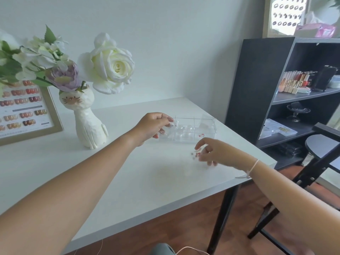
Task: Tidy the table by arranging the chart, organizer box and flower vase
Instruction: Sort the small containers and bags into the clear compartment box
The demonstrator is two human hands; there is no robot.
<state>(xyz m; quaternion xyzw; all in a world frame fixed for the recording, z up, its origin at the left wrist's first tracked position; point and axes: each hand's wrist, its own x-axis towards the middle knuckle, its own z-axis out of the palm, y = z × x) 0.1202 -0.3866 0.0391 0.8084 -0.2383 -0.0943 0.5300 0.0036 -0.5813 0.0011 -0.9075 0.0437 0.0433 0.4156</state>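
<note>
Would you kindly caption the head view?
Left hand grips the clear organizer box; right hand hovers over small red pieces.

We have the table (128,181) before us, its back edge against the wall. At its far left the chart (27,115) leans upright against the wall, and the flower vase (88,124) stands just to its right, a little nearer to us. Well to the right of the vase the organizer box (193,129) lies on the tabletop (our left hand (152,126) is at its left end, our right hand (207,151) just in front of it). Beyond the table's right edge stands a shelf unit (257,85), with a chair (320,153) in front of it.
</note>
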